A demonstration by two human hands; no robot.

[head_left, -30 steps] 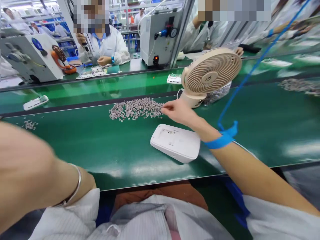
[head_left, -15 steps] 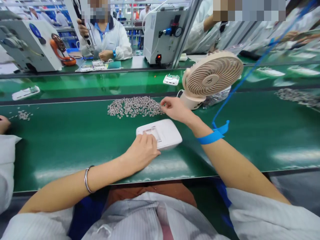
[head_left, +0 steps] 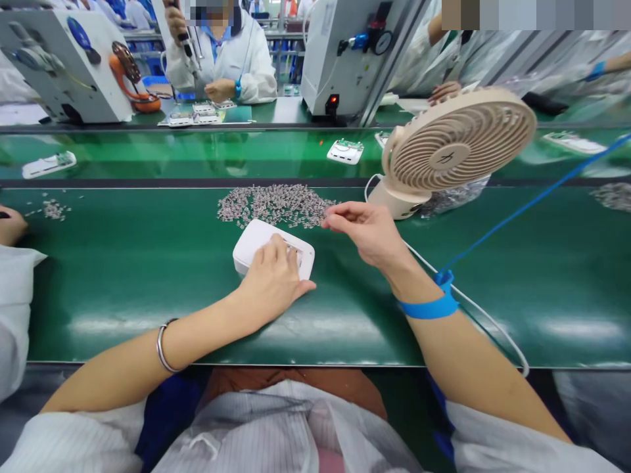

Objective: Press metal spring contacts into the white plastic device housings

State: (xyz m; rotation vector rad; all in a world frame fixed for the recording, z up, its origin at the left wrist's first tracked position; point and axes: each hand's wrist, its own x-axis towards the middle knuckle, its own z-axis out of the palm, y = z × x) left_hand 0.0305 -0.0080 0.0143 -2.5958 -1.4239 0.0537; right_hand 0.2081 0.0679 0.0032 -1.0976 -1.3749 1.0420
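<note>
My left hand lies over a white plastic housing, gripping it on the green work surface. A rectangular recess with metallic parts shows partly beneath its fingers. Just beyond is a spread pile of small metal pieces. At that pile's right end my right hand is closed in a pinch, thumb against forefinger. Whatever sits between those fingertips is too small to make out. A blue strap circles the right wrist.
A beige fan stands behind my right hand, its white cable running to the front edge. A blue cord stretches from the wrist strap. Beyond, a white device with a circuit board lies on the belt. Another person's hand is at far left.
The white housing has shifted left and turned under my left hand. My right hand has drawn slightly back from the pile, with fingers still pinched. The head view has shifted too.
</note>
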